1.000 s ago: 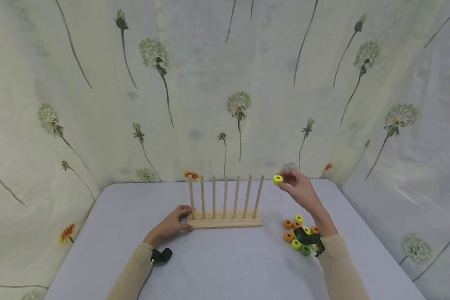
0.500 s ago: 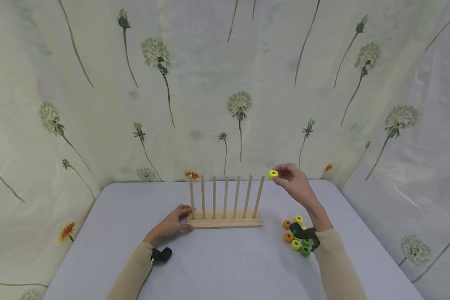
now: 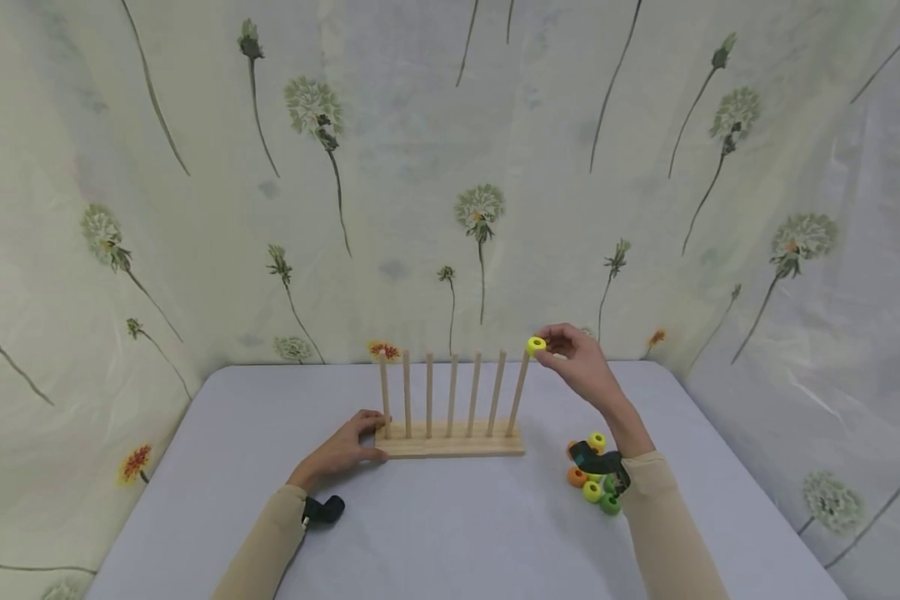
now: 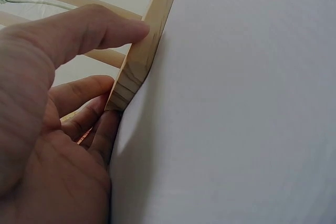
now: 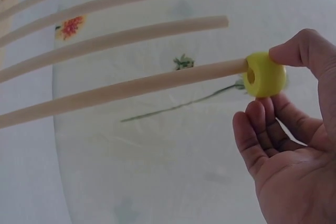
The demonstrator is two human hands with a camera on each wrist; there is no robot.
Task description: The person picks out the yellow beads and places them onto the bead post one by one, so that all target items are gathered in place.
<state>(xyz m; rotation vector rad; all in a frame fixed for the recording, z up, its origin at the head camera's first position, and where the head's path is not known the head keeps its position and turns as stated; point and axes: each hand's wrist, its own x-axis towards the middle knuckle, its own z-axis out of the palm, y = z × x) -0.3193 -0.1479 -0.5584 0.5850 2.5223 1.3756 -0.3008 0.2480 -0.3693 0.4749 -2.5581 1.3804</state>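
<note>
A pale wooden base (image 3: 450, 447) with a row of several upright pegs (image 3: 452, 396) stands mid-table. My left hand (image 3: 345, 443) grips the base's left end, thumb on the front edge and fingers behind, as the left wrist view shows. High at the rightmost peg (image 5: 126, 88), my right hand (image 3: 581, 367) pinches a yellow bead (image 5: 269, 77) between thumb and fingers. The bead's hole faces the peg side, and its edge overlaps the peg's tip in the right wrist view. No beads sit on the pegs.
Loose beads lie on the table right of the base, among them an orange bead (image 3: 577, 477), a yellow bead and a green bead (image 3: 610, 503). The right wrist's black camera (image 3: 598, 460) partly hides them. A flower-print curtain (image 3: 390, 208) hangs behind the white table (image 3: 450, 533).
My right hand has carried the yellow bead left and slightly up, from right of the pegs to the top of the rightmost one. My left hand has kept its hold on the base.
</note>
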